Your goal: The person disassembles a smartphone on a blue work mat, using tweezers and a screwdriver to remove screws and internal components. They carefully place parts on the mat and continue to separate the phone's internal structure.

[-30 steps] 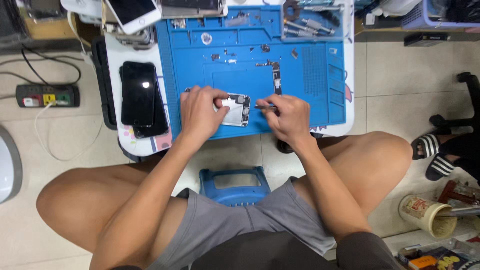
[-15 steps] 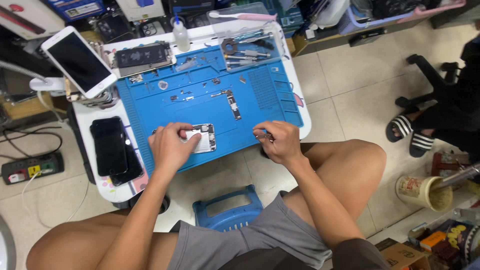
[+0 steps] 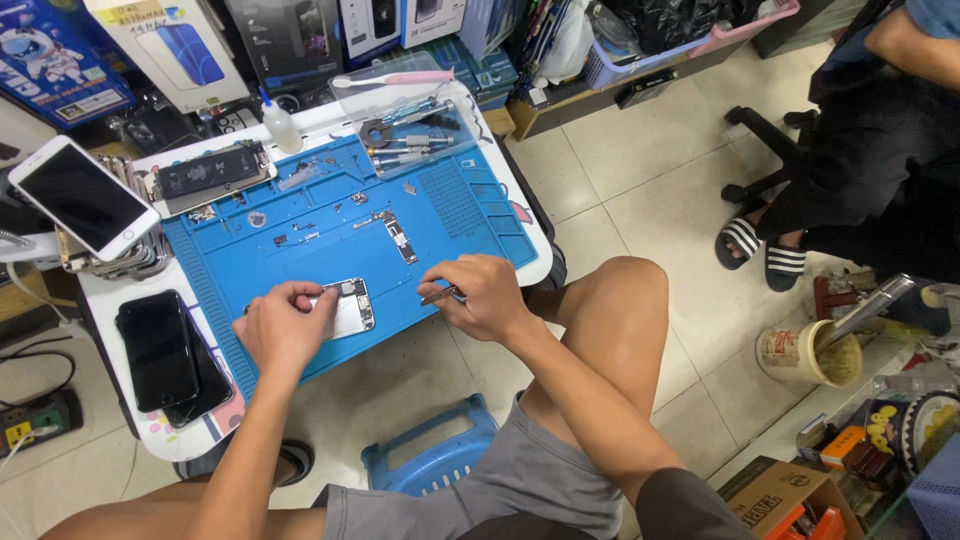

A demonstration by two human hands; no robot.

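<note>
Lying just left of the tweezers-gripping right hand (image 3: 480, 297), the phone frame (image 3: 349, 307) is pinned by the left hand (image 3: 285, 325).

Opened phone (image 3: 350, 308) on mat (image 3: 470, 225), between left hand (image 3: 285, 330) and right hand (image 3: 480, 296).

The work mat (image 3: 300, 250) is bright blue, the phone chassis (image 3: 350, 308) silvery grey, the sandals (image 3: 765, 252) black with white stripes (the stool (image 3: 425, 460) blue too).
</note>
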